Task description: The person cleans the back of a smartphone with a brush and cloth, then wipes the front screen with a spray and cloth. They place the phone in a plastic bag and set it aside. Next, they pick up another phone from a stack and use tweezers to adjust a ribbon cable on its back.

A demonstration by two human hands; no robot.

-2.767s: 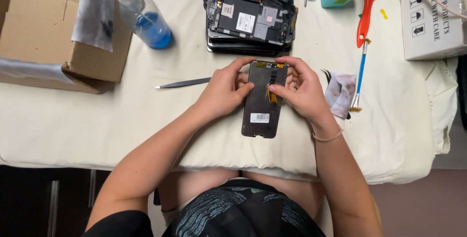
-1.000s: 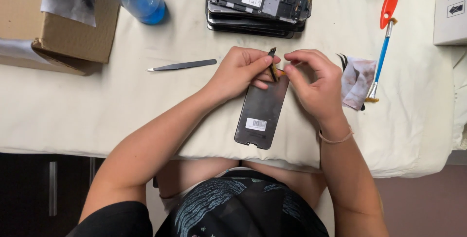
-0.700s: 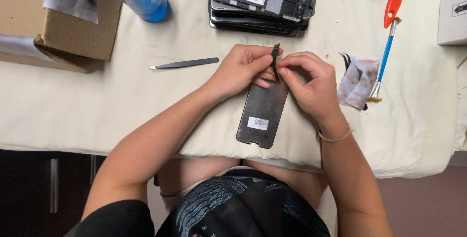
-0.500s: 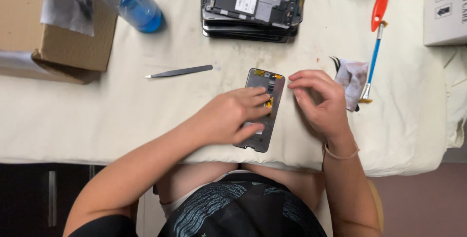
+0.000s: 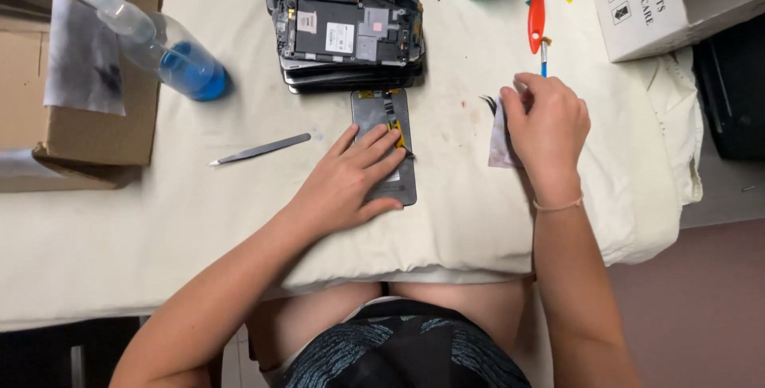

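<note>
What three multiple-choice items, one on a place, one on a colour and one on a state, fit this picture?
1. Where do the slim metal tweezers lie?
A. left of the dark flat phone panel
B. on the cardboard box
C. under the panel

2. What colour is the liquid in the clear plastic spray bottle?
A. red
B. blue
C. green

3. What is the left hand doing?
A. lifting the panel
B. pressing flat on it
C. resting apart

Key: 1 A, they lie on the cloth at its left; 2 B, the bottle's base shows blue; 3 B, fingers lie spread on the panel.
</note>
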